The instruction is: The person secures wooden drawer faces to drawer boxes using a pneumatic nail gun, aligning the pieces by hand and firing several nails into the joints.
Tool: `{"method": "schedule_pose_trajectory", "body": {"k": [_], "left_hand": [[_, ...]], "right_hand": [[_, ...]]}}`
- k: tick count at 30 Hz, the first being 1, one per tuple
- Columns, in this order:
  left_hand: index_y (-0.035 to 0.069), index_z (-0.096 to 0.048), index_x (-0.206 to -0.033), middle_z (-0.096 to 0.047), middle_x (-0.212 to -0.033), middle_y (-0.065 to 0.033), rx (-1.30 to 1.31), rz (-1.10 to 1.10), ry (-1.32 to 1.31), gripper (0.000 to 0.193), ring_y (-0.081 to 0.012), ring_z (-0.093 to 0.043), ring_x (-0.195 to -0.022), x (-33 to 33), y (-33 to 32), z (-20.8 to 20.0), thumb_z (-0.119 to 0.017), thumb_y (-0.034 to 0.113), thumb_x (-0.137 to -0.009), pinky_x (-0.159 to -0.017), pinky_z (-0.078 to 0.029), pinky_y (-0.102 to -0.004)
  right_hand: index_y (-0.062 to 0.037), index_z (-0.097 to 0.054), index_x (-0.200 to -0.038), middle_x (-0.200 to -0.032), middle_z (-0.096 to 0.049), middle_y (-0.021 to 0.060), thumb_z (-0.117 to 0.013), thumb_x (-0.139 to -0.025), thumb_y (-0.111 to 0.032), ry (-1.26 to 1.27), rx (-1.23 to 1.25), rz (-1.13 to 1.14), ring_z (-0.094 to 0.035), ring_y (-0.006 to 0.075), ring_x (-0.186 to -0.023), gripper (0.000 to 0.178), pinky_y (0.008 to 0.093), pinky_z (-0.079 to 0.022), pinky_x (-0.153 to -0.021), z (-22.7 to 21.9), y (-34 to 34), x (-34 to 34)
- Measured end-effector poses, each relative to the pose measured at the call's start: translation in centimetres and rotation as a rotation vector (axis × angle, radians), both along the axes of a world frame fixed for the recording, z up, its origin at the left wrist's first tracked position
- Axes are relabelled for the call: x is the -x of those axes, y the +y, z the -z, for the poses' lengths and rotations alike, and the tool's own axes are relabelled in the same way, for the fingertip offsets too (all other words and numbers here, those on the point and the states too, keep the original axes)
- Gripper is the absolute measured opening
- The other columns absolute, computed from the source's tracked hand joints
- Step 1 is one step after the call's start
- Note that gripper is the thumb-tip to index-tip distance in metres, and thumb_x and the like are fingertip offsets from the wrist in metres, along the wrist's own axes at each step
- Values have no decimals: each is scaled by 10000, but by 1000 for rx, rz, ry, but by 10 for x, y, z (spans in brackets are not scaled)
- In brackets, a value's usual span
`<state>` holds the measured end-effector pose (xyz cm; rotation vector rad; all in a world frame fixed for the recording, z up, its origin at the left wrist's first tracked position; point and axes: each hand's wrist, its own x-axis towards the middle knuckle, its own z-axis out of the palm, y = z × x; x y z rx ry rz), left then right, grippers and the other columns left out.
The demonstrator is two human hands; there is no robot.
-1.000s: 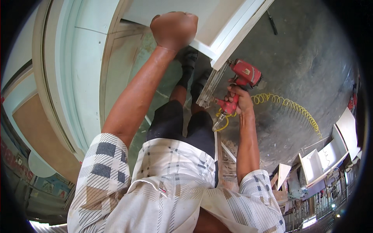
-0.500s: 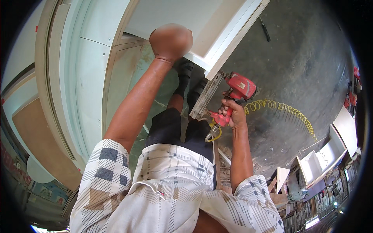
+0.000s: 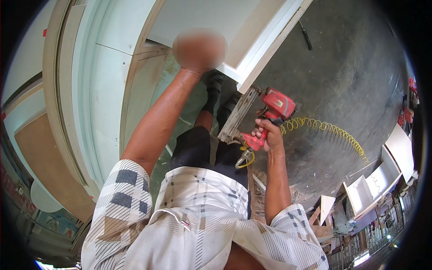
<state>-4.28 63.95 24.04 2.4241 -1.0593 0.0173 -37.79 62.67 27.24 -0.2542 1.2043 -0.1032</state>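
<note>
The right hand [image 3: 272, 137] is clamping its fingers round a nail gun [image 3: 277, 103], seemingly supporting its weight; the left hand [image 3: 200, 49] is too blurred to tell

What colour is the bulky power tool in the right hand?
The power tool is mostly red, best seen in the head view.

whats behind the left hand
Parts of a white, boxy cabinet piece show above and to the right of the blurred left hand; dark footwear shows below. Whatever lies directly behind the hand is covered.
</note>
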Motion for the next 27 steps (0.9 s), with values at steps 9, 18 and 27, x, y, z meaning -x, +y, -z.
{"method": "schedule_pose_trajectory", "body": {"k": [9,18,27], "left_hand": [[103,-614,-504,-576,-527,-117,-25,4,-2,352,-330,-560,-470,-1,6,7,-588,271,-812,-492,-435,-415],[103,-633,-508,-605,-531,-96,-69,-2,19,306,-308,-566,-464,-1,7,-1,-591,248,-775,-522,-434,-403],[84,-631,-528,-601,-579,-157,-37,23,-63,352,-375,-587,-506,1,17,17,-603,284,-817,-509,-461,-476]], "right_hand": [[16,-603,-1132,-639,-476,1,-678,-861,-44,16,-35,6,-490,137,-498,287,354,-507,-612,1,5,2],[23,-613,-1163,-648,-480,-1,-667,-860,-46,23,-23,33,-484,132,-502,316,357,-505,-615,1,16,-1],[12,-618,-1032,-634,-507,18,-697,-861,-68,-23,-35,66,-517,148,-509,204,359,-512,-603,6,27,-1]]}}
